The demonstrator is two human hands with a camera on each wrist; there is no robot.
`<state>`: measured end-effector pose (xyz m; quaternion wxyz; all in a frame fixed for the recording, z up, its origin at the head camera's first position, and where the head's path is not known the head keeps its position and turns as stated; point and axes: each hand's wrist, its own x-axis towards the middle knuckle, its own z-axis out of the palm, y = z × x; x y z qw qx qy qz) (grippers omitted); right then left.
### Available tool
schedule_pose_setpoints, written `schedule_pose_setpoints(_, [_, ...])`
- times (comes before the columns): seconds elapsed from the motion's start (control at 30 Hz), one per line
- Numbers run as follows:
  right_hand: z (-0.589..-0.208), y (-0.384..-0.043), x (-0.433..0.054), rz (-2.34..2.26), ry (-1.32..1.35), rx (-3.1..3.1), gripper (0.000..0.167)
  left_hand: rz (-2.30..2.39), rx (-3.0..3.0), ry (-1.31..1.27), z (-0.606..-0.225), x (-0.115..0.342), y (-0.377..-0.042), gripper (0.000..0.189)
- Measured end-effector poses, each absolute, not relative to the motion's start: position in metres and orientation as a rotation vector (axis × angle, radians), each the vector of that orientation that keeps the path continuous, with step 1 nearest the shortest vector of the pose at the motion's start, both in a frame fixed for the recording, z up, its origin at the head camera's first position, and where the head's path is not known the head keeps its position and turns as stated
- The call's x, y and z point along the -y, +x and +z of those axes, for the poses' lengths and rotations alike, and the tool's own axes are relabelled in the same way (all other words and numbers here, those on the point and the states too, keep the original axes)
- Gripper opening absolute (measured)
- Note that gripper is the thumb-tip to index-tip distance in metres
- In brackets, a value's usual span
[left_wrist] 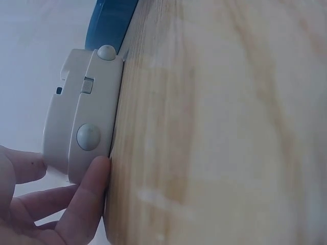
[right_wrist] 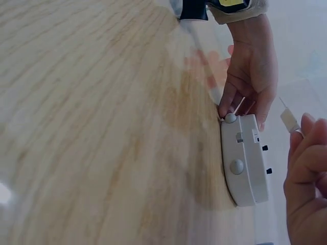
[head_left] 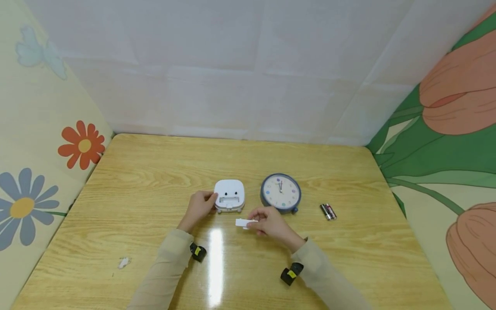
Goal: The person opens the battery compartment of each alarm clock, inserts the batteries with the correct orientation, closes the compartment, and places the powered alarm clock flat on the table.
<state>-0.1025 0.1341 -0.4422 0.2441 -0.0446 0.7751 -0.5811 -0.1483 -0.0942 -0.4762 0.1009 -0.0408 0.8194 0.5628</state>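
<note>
A small white alarm clock lies back side up on the table, its battery compartment uncovered and two black knobs showing. Two round feet stick out from its near side, seen close in the left wrist view. My left hand holds its left edge, thumb above and fingers low by the tabletop. Between thumb and fingers, my right hand pinches a white battery cover, held just in front of the clock and to its right. In the right wrist view, the cover appears beside the curled fingers.
A round blue-rimmed clock lies face up right of the white one, close behind my right hand. Farther right are two batteries side by side. A small white scrap or mark shows at the left of the wooden table.
</note>
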Motion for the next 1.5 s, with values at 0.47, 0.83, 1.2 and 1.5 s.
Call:
schedule_pose_setpoints(0.47, [-0.458,-0.092,-0.143,-1.539,-0.198,-2.104,0.008,1.644,-2.397,-0.133,-0.473,0.096,-0.153,0.031])
schedule_pose_setpoints(0.83, [-0.469,-0.091,-0.147,-1.484,-0.220,-2.114,0.005,1.647,-2.401,-0.144,-0.475,0.095,-0.154,0.030])
schedule_pose_setpoints(1.2, [-0.474,-0.079,-0.147,-1.393,-0.326,-2.266,0.003,1.649,-2.395,-0.167,-0.482,0.094,-0.146,0.029])
schedule_pose_setpoints(1.5, [-0.473,-0.079,-0.145,-1.377,-0.353,-2.336,0.004,1.670,-2.410,-0.165,-0.483,0.094,-0.146,0.029])
